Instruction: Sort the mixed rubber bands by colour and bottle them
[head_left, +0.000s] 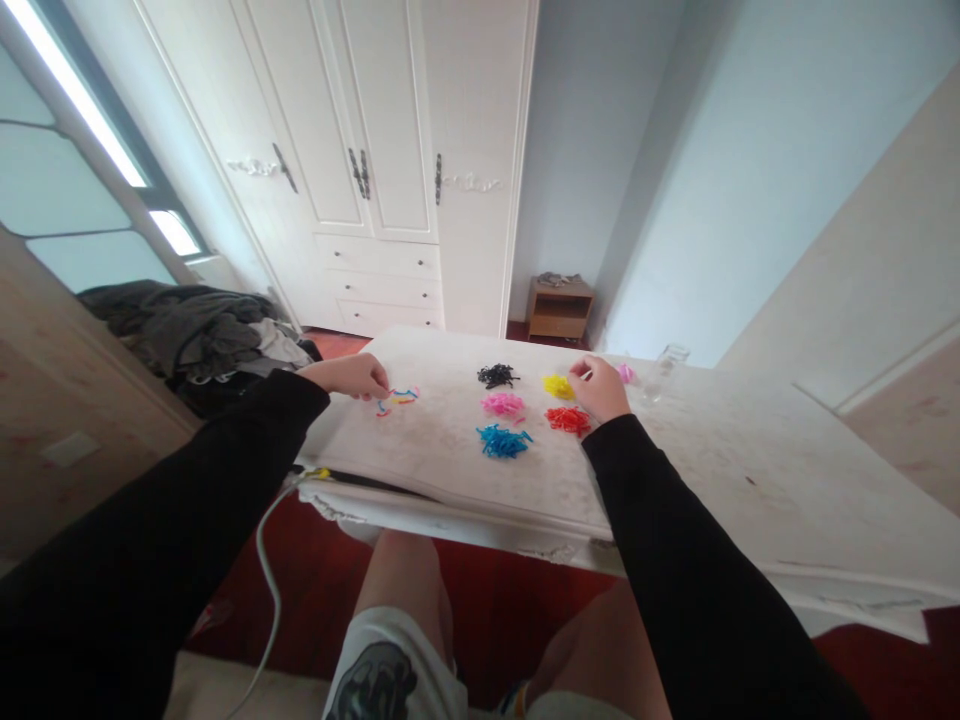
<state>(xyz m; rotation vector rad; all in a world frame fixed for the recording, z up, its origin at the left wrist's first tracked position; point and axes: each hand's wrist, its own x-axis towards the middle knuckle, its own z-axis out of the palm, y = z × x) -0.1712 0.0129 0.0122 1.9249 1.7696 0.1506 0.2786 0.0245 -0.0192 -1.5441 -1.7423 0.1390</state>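
Note:
Small strips in several colours form a loose curved chain [405,397] on the left of the white table [420,460]. My left hand [358,376] is closed in a pinch at the near-left end of this chain, fingertips on it. Over on the right, my right hand [602,390] has its fingers pinched together at the edge of a yellow pile [557,387]; whatever is between them is too small to make out. Beside it lies a red pile [568,420]. Black [496,376], pink [502,404] and blue piles [504,442] of similar small pieces form a column between my hands.
A clear glass jar [666,372] stands behind my right hand, with a pink item [625,373] near it. A white cable [262,550] hangs off the table's front left corner. Dark clothes [187,330] are heaped at left; a white wardrobe [390,130] stands beyond.

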